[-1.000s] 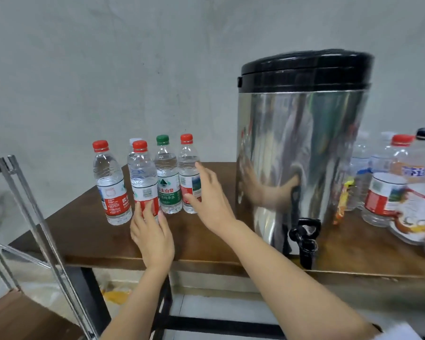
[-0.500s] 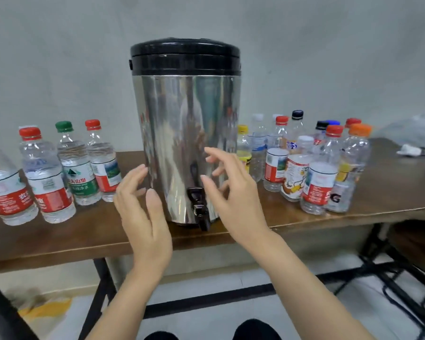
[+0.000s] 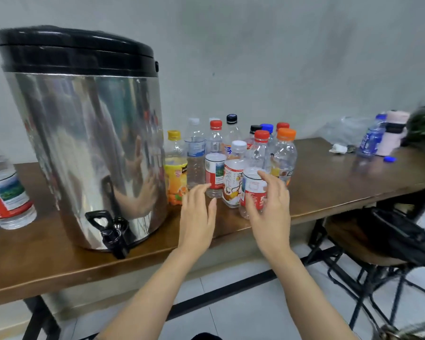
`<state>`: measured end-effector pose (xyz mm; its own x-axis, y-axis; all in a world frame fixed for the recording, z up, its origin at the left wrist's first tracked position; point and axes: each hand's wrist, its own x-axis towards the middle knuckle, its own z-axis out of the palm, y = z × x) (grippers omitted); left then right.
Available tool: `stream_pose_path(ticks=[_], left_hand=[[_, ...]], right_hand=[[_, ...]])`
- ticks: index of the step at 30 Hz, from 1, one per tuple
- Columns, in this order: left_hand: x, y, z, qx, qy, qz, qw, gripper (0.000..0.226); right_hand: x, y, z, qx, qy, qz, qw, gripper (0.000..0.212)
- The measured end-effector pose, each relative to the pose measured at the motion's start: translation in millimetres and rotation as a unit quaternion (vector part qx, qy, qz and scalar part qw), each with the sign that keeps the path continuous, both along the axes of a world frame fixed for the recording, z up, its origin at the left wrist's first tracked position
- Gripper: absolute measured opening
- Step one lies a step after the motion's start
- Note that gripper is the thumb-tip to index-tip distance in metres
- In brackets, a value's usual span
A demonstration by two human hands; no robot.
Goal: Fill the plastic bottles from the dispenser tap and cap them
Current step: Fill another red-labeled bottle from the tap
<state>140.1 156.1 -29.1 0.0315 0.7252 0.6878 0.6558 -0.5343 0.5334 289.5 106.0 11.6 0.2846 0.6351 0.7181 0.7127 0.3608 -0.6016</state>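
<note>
A steel dispenser (image 3: 84, 143) with a black lid stands on the left of the wooden table (image 3: 329, 182). Its black tap (image 3: 113, 234) hangs over the front edge. Right of it stands a cluster of several capped, empty-looking plastic bottles. The nearest is a red-capped bottle (image 3: 257, 165) with a red and white label. My right hand (image 3: 271, 212) is open right at this bottle, thumb and fingers curved in front of its label. My left hand (image 3: 198, 219) is open beside it, fingers pointing at the white-labelled bottle (image 3: 215, 173) behind.
Red-labelled water bottles (image 3: 8, 192) stand at the far left. At the table's far right are a blue bottle (image 3: 372, 138), a loose blue cap (image 3: 389, 158), a pink object (image 3: 393, 133) and a crumpled tissue. A black bag (image 3: 402, 236) lies on a chair below right.
The view has swung right, from the filled bottles on the left, past the dispenser, to the cluster on the right. Both hands have moved right with it and now reach the nearest bottles.
</note>
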Motion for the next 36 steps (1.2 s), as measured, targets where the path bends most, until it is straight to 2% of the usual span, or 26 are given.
stream_pose_path(ticks=[3,6,11,15,20,23,27,30,33,36], left_hand=[[0.2,21.5,-10.2,-0.054,0.035,0.057,0.996,0.039],[-4.6,27.1,-15.3,-0.083,0.001,0.083,0.993,0.04],[-6.0,26.0,-15.5,-0.079,-0.011,0.08,0.994,0.039],[-7.6,26.1,-16.5,-0.083,-0.022,0.071,0.994,0.039],[-7.8,27.8,-19.4,-0.076,-0.011,0.064,0.995,0.038],[-7.5,27.5,-18.8,-0.078,-0.011,0.062,0.995,0.038],[-7.2,22.9,-15.0,-0.084,-0.028,0.04,0.995,0.036],[-9.7,14.0,-9.9,-0.097,-0.055,-0.026,0.993,0.04],[-9.9,-0.2,-3.7,-0.146,-0.08,-0.12,0.979,0.061],[-4.7,-18.5,5.7,-0.191,-0.134,-0.169,0.958,0.085]], right_hand=[[5.2,16.1,2.0,-0.007,0.006,-0.072,0.997,0.064],[4.6,34.9,10.7,0.004,-0.021,-0.114,0.993,0.075],[-1.7,65.0,47.6,0.016,-0.085,-0.204,0.975,0.087],[-0.6,81.1,69.9,-0.011,-0.114,-0.229,0.967,0.089],[1.6,89.4,76.6,-0.058,-0.173,-0.216,0.959,0.072],[0.6,84.1,71.9,-0.049,-0.179,-0.21,0.96,0.06],[-3.5,69.9,66.4,-0.012,-0.153,-0.151,0.977,0.056],[-7.1,55.7,66.7,0.001,-0.126,-0.079,0.989,0.054],[-11.0,37.3,72.5,0.0,-0.095,0.018,0.995,0.057],[-20.3,13.7,80.7,-0.013,-0.015,0.124,0.992,0.065]])
